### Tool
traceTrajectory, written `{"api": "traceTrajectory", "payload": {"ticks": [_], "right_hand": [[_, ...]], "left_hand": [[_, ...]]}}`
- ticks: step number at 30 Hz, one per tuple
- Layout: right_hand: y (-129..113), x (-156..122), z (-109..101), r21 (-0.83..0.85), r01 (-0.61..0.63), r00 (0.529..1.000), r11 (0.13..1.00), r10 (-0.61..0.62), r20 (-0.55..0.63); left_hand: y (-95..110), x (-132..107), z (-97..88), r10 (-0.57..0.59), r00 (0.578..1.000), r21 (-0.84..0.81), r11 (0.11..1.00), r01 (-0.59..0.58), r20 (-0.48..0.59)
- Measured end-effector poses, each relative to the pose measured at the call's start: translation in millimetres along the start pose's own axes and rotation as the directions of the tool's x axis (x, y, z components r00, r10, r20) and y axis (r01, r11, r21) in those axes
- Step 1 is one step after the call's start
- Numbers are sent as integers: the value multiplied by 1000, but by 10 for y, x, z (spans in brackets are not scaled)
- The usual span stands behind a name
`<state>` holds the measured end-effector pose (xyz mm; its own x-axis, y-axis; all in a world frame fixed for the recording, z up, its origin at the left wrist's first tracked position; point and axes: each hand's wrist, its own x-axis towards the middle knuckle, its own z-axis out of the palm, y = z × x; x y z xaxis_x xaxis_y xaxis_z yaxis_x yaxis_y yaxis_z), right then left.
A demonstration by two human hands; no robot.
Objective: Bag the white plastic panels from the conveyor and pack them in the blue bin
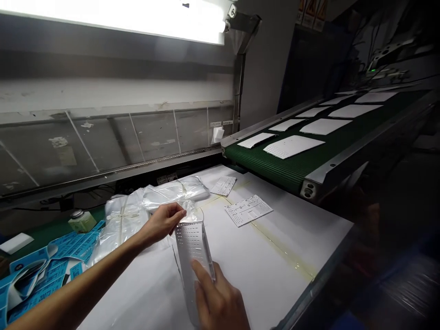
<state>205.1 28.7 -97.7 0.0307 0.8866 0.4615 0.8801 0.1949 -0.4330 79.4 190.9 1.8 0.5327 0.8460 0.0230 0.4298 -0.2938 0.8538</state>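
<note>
My right hand (220, 298) grips a stack of white slotted boards (190, 250), long and narrow, held tilted over the table with rows of small dashes at the far end. At that far end my left hand (168, 217) is closed in a pinch on a clear plastic bag (192, 213). Whether the boards' tip is inside the bag or just against it, I cannot tell. Behind the left hand are bundles of clear plastic bags (122, 217). Two more white boards, a nearer one (249, 211) and a smaller one (224, 185), lie flat beyond my hands.
A green conveyor belt (264, 160) at the right carries several white boards (294, 146). Blue printed label sheets (44, 279) and a small jar (82, 221) are at the left. White sheeting taped along its seam covers the table (237, 256). A bright tube lamp (113, 18) hangs above.
</note>
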Motion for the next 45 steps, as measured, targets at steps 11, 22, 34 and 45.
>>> {"api": "traceTrajectory", "payload": {"ticks": [11,22,34,45], "right_hand": [[-66,542,-334,95,99,934,991,-125,335],[117,366,-116,599,-382,923,704,260,283],[333,88,299,748,-352,832,562,555,-25],[677,-126,388,626,-340,856,702,507,-103]], "left_hand": [[-67,-168,-111,164,977,224,966,-131,-137],[-463,-484,93,419,907,515,770,-377,37],[-263,-387,572,635,502,309,749,-586,-588],[-145,-466,666,185,977,-712,671,-205,-106]]}}
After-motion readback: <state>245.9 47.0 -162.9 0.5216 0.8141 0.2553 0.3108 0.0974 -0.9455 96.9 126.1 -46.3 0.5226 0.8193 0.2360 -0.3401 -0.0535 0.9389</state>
